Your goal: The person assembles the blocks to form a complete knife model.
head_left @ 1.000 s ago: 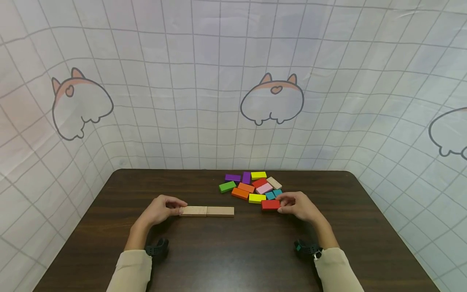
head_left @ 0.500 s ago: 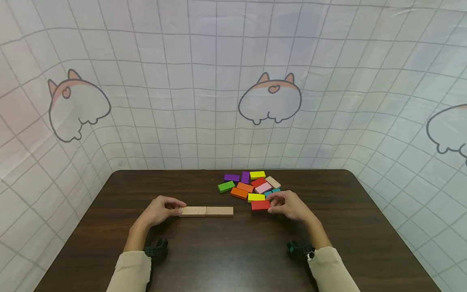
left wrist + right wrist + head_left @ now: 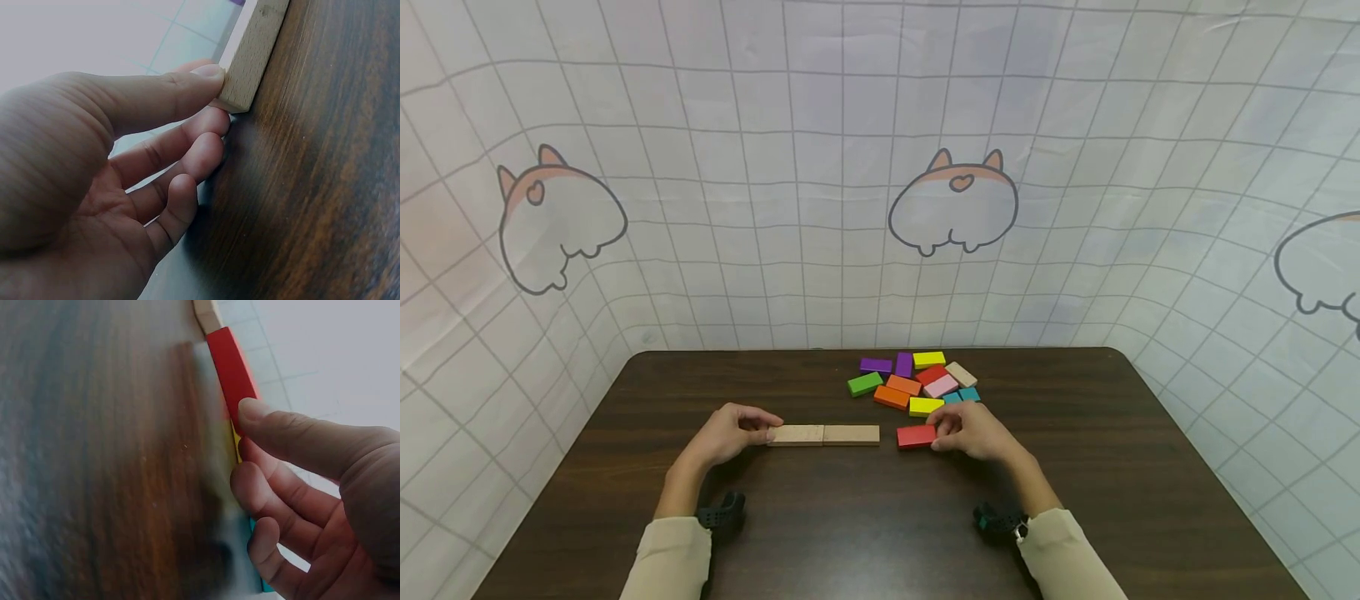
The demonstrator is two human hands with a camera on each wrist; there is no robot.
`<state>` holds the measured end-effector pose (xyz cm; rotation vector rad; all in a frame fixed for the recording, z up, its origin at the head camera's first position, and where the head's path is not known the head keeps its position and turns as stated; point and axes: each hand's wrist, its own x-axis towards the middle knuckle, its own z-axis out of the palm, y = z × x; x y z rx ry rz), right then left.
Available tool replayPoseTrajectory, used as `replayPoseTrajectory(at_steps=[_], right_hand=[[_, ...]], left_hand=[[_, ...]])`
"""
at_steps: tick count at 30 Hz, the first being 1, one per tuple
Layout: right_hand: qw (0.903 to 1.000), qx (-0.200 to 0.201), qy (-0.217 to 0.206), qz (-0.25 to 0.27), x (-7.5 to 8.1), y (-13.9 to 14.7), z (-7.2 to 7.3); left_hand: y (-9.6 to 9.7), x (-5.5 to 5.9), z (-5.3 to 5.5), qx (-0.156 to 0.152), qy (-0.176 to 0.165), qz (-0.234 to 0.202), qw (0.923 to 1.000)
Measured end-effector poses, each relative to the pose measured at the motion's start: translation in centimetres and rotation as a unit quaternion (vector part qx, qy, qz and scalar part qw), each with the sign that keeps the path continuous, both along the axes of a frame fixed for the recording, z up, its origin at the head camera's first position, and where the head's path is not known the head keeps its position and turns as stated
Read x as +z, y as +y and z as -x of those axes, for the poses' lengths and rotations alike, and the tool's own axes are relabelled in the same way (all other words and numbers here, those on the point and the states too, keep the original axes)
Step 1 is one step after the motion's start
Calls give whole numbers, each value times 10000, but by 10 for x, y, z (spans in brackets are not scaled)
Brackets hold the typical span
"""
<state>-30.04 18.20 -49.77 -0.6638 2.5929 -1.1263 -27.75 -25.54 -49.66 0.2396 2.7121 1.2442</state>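
Two plain wooden blocks lie end to end on the table, a left one [image 3: 797, 434] and a right one [image 3: 852, 434]. My left hand [image 3: 726, 433] pinches the outer end of the left wooden block [image 3: 253, 56] between thumb and fingers. In my right hand [image 3: 973, 431] the right end of a red block [image 3: 915, 437] is pinched, thumb on its near side. That red block [image 3: 232, 372] is level with the wooden row, a small gap away from its right end. In the right wrist view it looks slightly raised off the table, over a reflection.
Behind the row, several coloured blocks lie loosely grouped: green [image 3: 866, 384], orange [image 3: 892, 397], yellow [image 3: 927, 407], purple [image 3: 876, 366], pink [image 3: 941, 386] and teal [image 3: 969, 395] ones among them. A patterned curtain [image 3: 850, 250] stands behind the dark table [image 3: 850, 533].
My right hand has moved left and slightly nearer with the red block, from beside the coloured group toward the wooden row. The left hand has stayed in place on its block.
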Motion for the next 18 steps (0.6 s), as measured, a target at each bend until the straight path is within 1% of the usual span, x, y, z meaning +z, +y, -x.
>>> replayPoseTrajectory(at_steps=[5,18], right_hand=[[9999,-80,-100,-104,-2,-4,-1],[9995,-264,-174,-40,-1,-10,-4]], left_hand=[[0,0,-1,-2,-34,-18,10000],[-1,-1,0,7,-60,-68,10000]])
